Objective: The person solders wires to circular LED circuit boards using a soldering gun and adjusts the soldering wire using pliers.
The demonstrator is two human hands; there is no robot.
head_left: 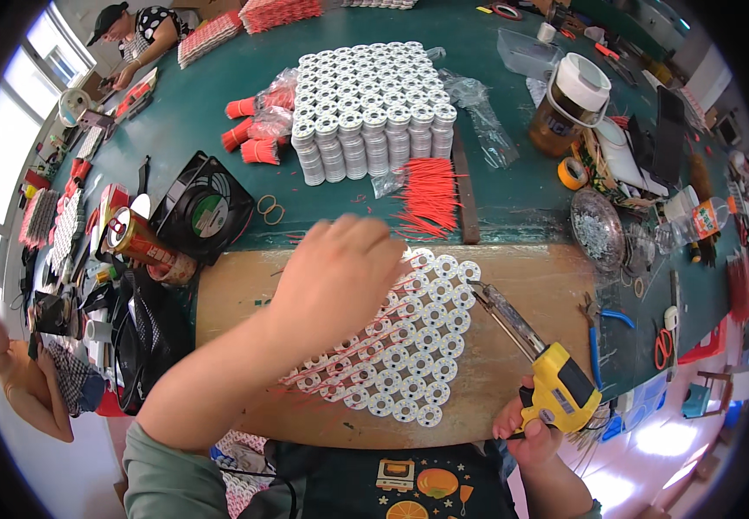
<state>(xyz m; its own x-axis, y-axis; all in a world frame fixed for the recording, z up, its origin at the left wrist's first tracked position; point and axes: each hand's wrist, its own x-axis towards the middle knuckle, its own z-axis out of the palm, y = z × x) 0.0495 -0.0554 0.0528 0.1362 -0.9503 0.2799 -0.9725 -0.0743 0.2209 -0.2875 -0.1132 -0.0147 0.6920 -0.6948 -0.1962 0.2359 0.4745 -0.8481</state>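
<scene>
A panel of small white ring-shaped circuit boards lies on the brown work board, thin red wires running from many of them toward the left. Over the panel's upper left reaches my left hand, its fingers curled and closed; whatever is between the fingertips is hidden. My right hand grips a yellow soldering gun with a black trigger. The gun's metal tip points up and left, at the panel's upper right edge. Just beyond the panel lies a bundle of cut red wires.
Stacked white ring boards stand at the back middle. A black fan and a drink can sit left. To the right are a lidded jug, orange tape, a metal bowl and blue-handled pliers. Two other people are at left.
</scene>
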